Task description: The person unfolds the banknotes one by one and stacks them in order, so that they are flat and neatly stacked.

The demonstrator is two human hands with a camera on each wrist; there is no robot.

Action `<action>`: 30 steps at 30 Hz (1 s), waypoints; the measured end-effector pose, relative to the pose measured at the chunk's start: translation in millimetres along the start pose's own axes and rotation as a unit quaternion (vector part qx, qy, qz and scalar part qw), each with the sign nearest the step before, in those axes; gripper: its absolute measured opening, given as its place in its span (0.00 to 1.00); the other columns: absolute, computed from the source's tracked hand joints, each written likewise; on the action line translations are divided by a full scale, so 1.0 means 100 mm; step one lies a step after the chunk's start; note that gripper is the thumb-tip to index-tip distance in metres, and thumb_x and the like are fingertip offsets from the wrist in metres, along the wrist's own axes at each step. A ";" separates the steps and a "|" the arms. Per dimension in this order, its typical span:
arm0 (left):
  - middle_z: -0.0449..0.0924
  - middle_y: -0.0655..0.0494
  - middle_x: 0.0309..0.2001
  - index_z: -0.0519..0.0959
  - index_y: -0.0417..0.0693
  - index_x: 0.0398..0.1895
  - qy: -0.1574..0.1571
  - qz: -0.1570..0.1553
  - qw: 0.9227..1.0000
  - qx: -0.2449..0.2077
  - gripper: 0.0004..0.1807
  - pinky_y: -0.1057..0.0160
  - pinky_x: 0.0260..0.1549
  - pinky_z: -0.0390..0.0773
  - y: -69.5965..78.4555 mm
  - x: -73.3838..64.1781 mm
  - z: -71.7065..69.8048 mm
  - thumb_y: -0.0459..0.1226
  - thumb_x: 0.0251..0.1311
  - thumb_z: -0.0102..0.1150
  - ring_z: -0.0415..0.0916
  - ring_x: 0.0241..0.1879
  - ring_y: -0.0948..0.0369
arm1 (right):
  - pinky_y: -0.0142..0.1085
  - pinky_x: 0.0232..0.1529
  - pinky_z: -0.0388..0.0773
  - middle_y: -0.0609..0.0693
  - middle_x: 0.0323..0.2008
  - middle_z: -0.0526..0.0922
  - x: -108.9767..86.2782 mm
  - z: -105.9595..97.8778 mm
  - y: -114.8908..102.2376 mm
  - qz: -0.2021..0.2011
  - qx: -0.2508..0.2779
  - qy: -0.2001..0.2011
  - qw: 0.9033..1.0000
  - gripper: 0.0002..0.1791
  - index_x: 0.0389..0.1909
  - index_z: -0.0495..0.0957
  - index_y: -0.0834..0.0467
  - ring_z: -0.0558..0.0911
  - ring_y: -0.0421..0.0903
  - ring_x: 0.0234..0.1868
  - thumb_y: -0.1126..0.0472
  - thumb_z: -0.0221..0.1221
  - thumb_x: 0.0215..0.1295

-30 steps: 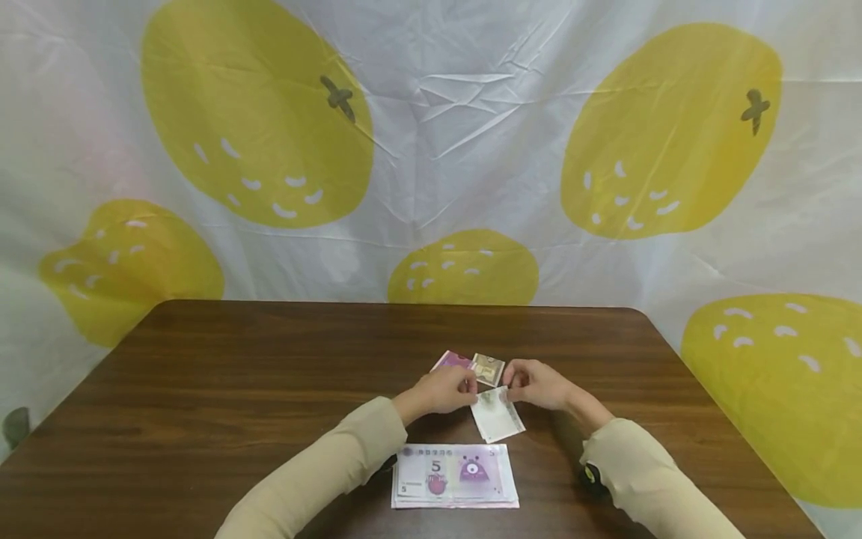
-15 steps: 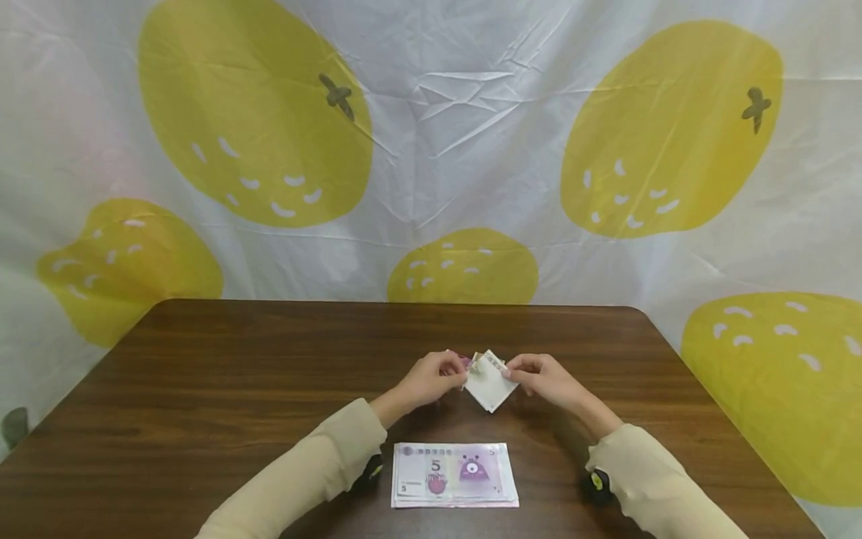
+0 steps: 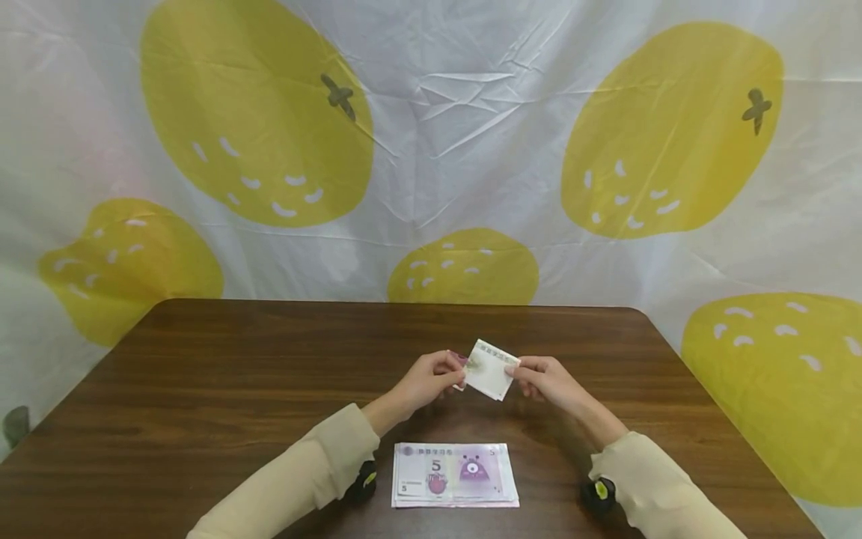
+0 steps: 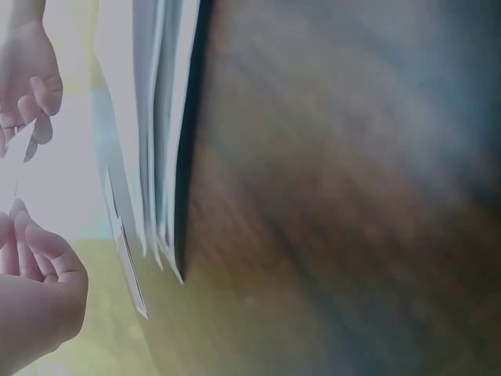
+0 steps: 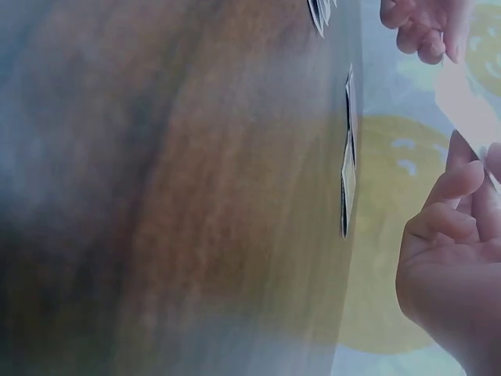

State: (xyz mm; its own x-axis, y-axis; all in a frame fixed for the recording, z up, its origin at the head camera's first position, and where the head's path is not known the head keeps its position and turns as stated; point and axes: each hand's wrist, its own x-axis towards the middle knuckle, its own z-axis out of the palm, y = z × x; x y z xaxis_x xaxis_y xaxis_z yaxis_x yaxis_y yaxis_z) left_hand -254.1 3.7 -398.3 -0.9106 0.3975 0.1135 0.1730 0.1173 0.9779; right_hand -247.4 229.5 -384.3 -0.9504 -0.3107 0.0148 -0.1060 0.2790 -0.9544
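A small white folded play banknote (image 3: 491,370) is held off the table between both hands in the head view. My left hand (image 3: 427,382) pinches its left side, thumb against fingertips. At its right corner my right hand (image 3: 552,383) grips it between thumb and fingers. The right wrist view also shows the folded note (image 5: 470,106) stretched between the two hands. Behind the left fingers, a purple folded note (image 3: 459,358) is partly visible; a tan one seen earlier is hidden in the head view. Two folded pieces (image 5: 349,168) lie on the table in the right wrist view.
Nearer the body lies a stack of purple 5 play banknotes (image 3: 455,475), below the hands on the brown wooden table (image 3: 269,374). A white curtain (image 3: 431,150) printed with yellow fruit hangs behind the table's far edge.
Both hands have raised the white folded note from in front of the other folded notes and turned it, so it now covers the tan one. The purple stack has not moved.
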 end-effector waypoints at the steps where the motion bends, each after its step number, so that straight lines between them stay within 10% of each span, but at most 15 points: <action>1: 0.77 0.52 0.27 0.73 0.34 0.29 0.000 -0.002 1.000 -0.006 0.05 0.67 0.18 0.64 0.00 -0.01 0.00 0.30 0.56 0.53 0.68 0.22 0.60 | 0.28 0.14 0.55 0.47 0.13 0.66 -0.01 0.00 0.00 0.002 0.005 -0.001 1.000 0.11 0.27 0.71 0.68 0.61 0.36 0.13 0.62 0.54 0.59; 16: 0.73 0.56 0.24 0.74 0.38 0.34 -0.022 -0.004 1.000 0.009 0.09 0.65 0.16 0.65 0.03 -0.09 -0.03 0.35 0.53 0.59 0.66 0.20 0.62 | 0.28 0.14 0.54 0.46 0.12 0.66 -0.04 0.04 0.03 -0.039 -0.077 -0.035 0.996 0.15 0.25 0.72 0.69 0.60 0.37 0.12 0.58 0.55 0.60; 24: 0.73 0.34 0.27 0.69 0.37 0.48 -0.032 0.048 0.998 -0.009 0.17 0.62 0.16 0.65 0.13 -0.15 -0.05 0.28 0.53 0.56 0.68 0.21 0.47 | 0.28 0.14 0.55 0.47 0.12 0.66 -0.05 0.08 0.01 -0.051 -0.063 -0.046 0.996 0.12 0.27 0.73 0.68 0.60 0.37 0.12 0.61 0.54 0.60; 30: 0.71 0.48 0.29 0.72 0.34 0.45 -0.033 0.100 0.992 0.062 0.14 0.65 0.17 0.67 0.32 -0.24 -0.05 0.28 0.53 0.55 0.67 0.25 0.52 | 0.28 0.14 0.55 0.46 0.12 0.65 -0.10 0.13 -0.07 -0.040 -0.058 -0.043 0.997 0.11 0.27 0.73 0.69 0.61 0.37 0.13 0.63 0.54 0.60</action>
State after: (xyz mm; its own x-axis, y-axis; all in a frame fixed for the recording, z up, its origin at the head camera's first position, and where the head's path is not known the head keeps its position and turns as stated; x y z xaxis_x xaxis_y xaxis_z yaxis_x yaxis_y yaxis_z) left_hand -228.6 -7.1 -369.1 -0.8274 0.4826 0.2872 0.3965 0.1399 0.9073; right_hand -233.8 219.0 -381.4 -0.9098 -0.4107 0.0593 -0.2181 0.3516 -0.9104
